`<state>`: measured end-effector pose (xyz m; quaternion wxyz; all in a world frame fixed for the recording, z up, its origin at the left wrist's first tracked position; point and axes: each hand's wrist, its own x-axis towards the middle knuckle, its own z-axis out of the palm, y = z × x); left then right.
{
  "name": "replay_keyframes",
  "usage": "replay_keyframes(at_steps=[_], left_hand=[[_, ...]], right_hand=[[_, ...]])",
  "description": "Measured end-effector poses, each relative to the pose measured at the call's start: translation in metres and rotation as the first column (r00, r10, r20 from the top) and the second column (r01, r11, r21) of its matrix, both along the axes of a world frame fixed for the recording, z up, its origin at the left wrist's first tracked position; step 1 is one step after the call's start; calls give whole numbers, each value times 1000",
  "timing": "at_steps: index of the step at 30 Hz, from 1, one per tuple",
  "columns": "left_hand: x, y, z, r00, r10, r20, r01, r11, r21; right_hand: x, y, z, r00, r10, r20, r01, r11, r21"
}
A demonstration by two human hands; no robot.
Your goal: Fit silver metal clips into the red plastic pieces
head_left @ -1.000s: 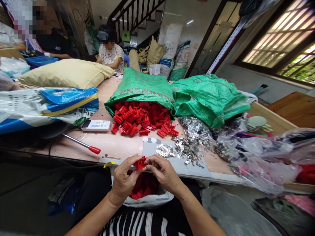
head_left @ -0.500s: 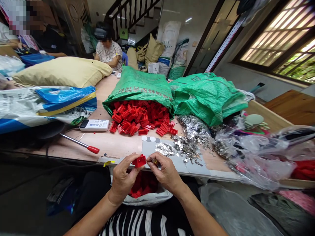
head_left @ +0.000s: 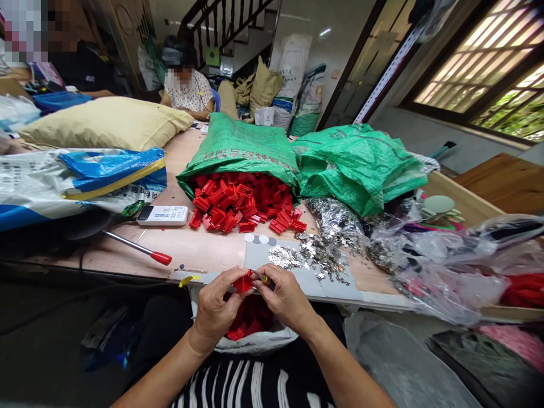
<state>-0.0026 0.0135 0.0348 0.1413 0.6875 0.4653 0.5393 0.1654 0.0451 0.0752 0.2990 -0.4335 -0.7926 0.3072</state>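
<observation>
Head view: red part (head_left: 243,283) between the left fingers (head_left: 223,279).

The held red piece (head_left: 242,283) looks like glossy plastic.

Around the bench (head_left: 195,243) by the clock

A part (head_left: 243,282) sits in my left hand (head_left: 216,303), a tool (head_left: 267,280) in my right hand (head_left: 287,297). At six, just below them, is an open bag (head_left: 261,344). On the bench at twelve, a heap of parts (head_left: 238,207) spills from a sack (head_left: 244,147) toward me; a second sack (head_left: 361,164) lies toward one. At two, metal pieces (head_left: 284,256) lie on a mat (head_left: 255,256); at three, plastic bags (head_left: 450,280). At ten, a device (head_left: 164,215) lies behind a rod (head_left: 138,246).
</observation>
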Motion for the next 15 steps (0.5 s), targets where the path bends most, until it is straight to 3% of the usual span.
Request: replay_keyframes(at_steps=[8,15], left_hand=[[0,-4,-4,999,46,25,-44,998,-43],[0,-3,-3,999,41,11,-41,999,-20]], right_hand=[[9,2,3,990,72,-120,-92,980,-175],[14,4,-12,969,-91,-230,21,957,-289]])
